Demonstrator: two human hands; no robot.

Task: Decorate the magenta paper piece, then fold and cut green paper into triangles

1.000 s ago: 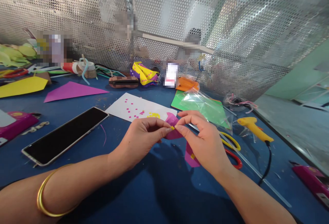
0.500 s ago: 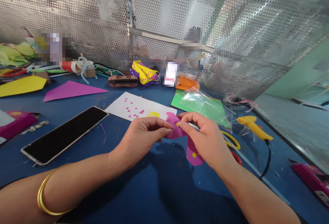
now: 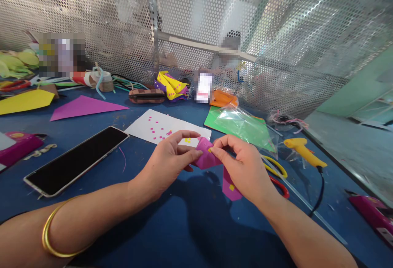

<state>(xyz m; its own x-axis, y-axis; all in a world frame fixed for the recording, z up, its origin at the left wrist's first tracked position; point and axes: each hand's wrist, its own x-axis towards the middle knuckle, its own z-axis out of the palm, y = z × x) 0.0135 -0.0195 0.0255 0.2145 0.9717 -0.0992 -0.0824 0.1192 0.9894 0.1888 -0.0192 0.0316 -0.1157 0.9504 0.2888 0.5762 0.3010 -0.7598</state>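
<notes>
From the head camera, the left hand [image 3: 167, 159] and the right hand [image 3: 242, 165] meet over a blue table top [image 3: 184, 227], both holding a folded magenta paper piece dotted with small yellow squares [image 3: 205, 158] just above it. The left thumb and fingers are pinched together on the paper's left edge, with the forefinger stretched over the top. The right thumb and forefinger are closed on its upper right corner, pressing a tiny yellow paper square [image 3: 210, 150] against it. A lower flap of the same paper hangs below the right palm.

Judged from this, the square sits best if the left hand keeps the sheet taut and flat while the right fingertip presses straight down — any sliding would smear or skew it.

The paper looks thin, matt and sharply creased. Just behind it lies a white sheet scattered with small pink squares [image 3: 159, 128], smooth and flat. To the left rests a glossy black phone [image 3: 76, 159]; to the right, a crinkled clear plastic bag over green paper [image 3: 242, 126], a yellow glue gun [image 3: 302, 151] and red-and-yellow-handled scissors [image 3: 278, 176].
</notes>
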